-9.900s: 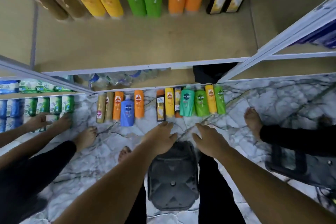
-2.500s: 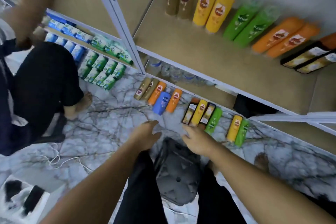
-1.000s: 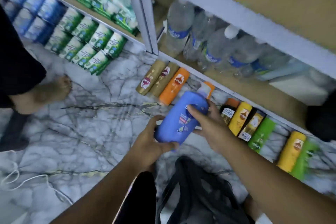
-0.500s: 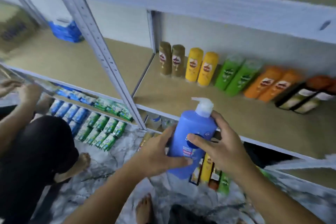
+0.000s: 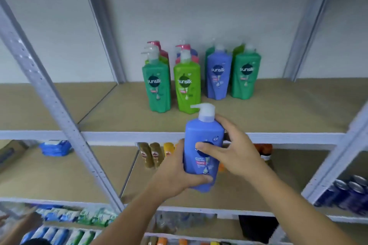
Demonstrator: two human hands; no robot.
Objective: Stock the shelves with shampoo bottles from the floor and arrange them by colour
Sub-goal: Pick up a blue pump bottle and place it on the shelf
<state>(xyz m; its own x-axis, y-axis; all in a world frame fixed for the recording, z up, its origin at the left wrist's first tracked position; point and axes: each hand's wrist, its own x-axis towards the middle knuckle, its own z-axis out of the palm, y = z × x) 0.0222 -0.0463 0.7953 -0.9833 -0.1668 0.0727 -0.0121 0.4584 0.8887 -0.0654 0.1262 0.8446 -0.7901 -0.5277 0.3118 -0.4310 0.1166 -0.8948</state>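
Fingers clamped on blue pump bottle (image 5: 203, 153) | left hand (image 5: 175, 173) cups base | right hand (image 5: 233, 153) wraps front | bottle upright before shelf edge (image 5: 119, 135)

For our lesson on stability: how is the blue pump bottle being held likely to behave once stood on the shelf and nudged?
The blue pump bottle is tall with a narrow base, so it may tip. Both the left hand and right hand grip it, suggesting some weight. Its smooth plastic looks slippery.
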